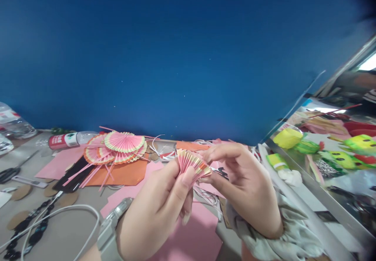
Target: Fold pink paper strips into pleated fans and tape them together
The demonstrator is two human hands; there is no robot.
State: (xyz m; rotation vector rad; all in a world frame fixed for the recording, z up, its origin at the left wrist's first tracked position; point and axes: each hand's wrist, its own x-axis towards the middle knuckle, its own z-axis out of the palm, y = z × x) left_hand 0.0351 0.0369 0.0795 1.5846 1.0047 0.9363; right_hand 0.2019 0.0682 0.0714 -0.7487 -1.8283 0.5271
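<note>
A small pleated paper fan [190, 163], pink with yellow and orange edging, is pinched in my left hand [163, 198] between thumb and fingers. My right hand [248, 186] has its thumb and fingertips closed on the fan's right edge. Pink paper sheets [196, 233] lie on the table below my hands. To the left, several finished-looking pleated paper rosettes [125, 145] in pink, orange and pale green are stacked together. Thin pink paper strips [79, 175] stick out beneath them, over an orange sheet [126, 175].
A blue partition [188, 65] rises behind the table. At the left are a plastic bottle [67, 139], black scissors [11, 171], a craft knife [29, 181], a white cable [85, 208] and a dark beaded cord [35, 233]. Beyond a rail at right lie green and yellow plush-looking items [337, 159].
</note>
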